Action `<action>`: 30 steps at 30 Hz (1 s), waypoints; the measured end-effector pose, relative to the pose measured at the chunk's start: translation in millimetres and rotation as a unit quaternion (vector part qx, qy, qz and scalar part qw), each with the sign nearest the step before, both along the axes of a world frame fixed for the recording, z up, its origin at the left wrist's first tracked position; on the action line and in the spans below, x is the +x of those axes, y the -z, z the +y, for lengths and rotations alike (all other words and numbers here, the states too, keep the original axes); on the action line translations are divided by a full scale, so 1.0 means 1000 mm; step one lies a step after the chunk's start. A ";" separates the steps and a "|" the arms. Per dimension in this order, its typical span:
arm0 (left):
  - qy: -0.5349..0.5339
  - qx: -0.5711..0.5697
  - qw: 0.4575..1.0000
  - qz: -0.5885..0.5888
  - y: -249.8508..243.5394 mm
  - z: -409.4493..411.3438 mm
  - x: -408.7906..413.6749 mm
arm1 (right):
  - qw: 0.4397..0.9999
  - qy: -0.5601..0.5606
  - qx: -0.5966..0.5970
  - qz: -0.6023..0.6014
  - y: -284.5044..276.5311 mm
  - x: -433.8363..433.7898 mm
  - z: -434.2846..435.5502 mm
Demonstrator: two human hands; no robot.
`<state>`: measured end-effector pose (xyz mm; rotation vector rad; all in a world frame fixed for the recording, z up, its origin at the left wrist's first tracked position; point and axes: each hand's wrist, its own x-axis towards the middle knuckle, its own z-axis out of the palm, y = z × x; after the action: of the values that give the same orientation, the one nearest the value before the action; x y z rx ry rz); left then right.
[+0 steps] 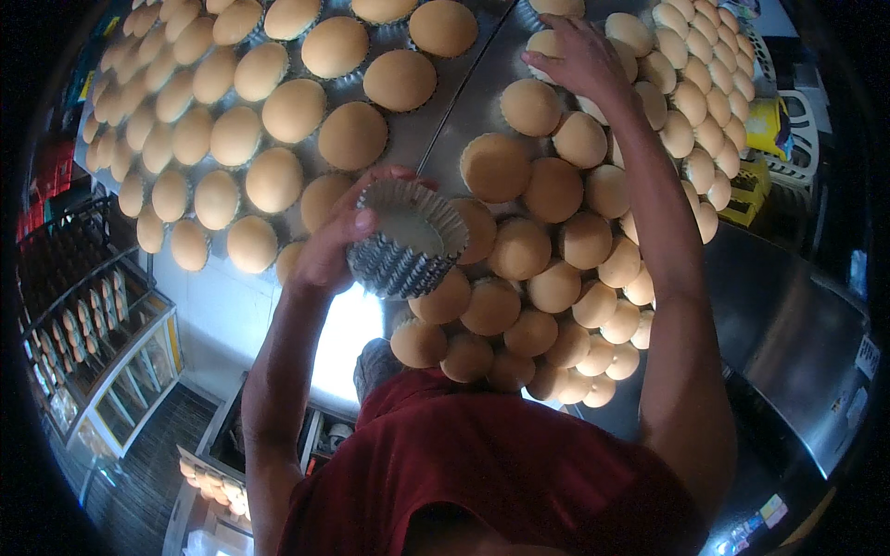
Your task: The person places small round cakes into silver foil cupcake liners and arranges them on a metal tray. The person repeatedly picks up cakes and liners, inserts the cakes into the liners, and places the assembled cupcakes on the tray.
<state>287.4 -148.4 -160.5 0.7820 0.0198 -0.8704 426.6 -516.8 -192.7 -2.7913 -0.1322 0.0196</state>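
My left hand point(341, 233) holds a stack of fluted metal baking tins point(410, 240), nested and tilted, with the hollow of the top one facing up. My right hand point(573, 55) reaches to the far side of the metal table point(452, 132), its fingers spread over a round golden-brown bun point(542, 45); whether it grips the bun is not clear. Near me and to the right, many buns point(520, 248) lie crowded together. On the left part of the table, rows of buns point(274, 178) stand apart, several with fluted tin edges showing around them.
A rack with trays of buns point(90, 320) and a glass-sided case point(135, 375) stand at the left. At the right are a yellow crate point(747, 191), a white plastic basket point(799, 139) and a dark metal surface point(786, 313). A seam point(462, 87) crosses the table.
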 end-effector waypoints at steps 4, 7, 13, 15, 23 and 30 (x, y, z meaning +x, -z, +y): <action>0.003 -0.004 1.000 -0.008 -0.005 0.004 -0.003 | 0.989 -0.109 -0.097 0.039 -0.009 -0.046 0.030; 0.012 0.002 1.000 0.001 -0.004 0.006 -0.005 | 0.986 -0.047 -0.146 0.066 -0.013 -0.059 0.053; 0.001 0.017 1.000 0.010 -0.004 0.010 -0.013 | 0.983 -0.145 -0.077 0.087 -0.013 -0.057 0.046; 0.001 0.026 1.000 0.015 -0.003 0.014 -0.016 | 0.981 -0.177 -0.007 0.080 -0.006 -0.057 0.041; -0.002 0.040 0.999 0.018 -0.005 0.009 -0.014 | 1.000 0.016 -0.004 0.009 0.021 0.007 -0.014; -0.014 0.032 0.999 0.036 0.002 0.016 -0.022 | 0.985 0.079 -0.003 0.150 0.003 0.019 -0.022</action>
<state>265.0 -132.2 -162.1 0.8069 0.1226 -0.8755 445.4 -539.0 -195.8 -2.7557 0.1629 0.4003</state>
